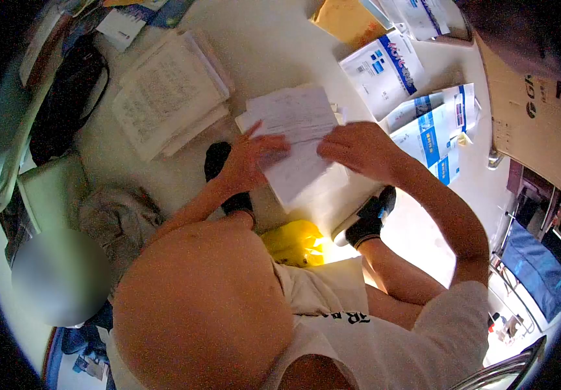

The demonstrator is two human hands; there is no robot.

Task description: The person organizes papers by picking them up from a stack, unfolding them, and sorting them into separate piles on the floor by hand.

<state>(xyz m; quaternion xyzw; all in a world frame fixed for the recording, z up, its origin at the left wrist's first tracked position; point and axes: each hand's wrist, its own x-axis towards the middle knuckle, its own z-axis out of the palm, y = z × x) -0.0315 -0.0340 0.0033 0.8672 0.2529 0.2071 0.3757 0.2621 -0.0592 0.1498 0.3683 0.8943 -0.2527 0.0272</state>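
A stack of white paper sheets (pixel 300 110) covered with faint writing lies on the pale surface in front of me. My left hand (pixel 257 156) rests at the stack's left edge, its fingers spread over the top sheet. On the opposite side my right hand (pixel 355 149) has its fingers bent and pressed together on the sheet's right edge. A crease or fold line runs across the paper between both hands. The lower sheets stick out unevenly beneath. The thumb of my right hand is hidden.
Another thick pile of written pages (pixel 170 97) lies to the left. White and blue printed packets (pixel 384 68) and a brown envelope (pixel 348 23) are at upper right, near a cardboard box (pixel 530 123). A yellow plastic bag (pixel 293 242) is below the papers. A black bag (pixel 69 97) sits far left.
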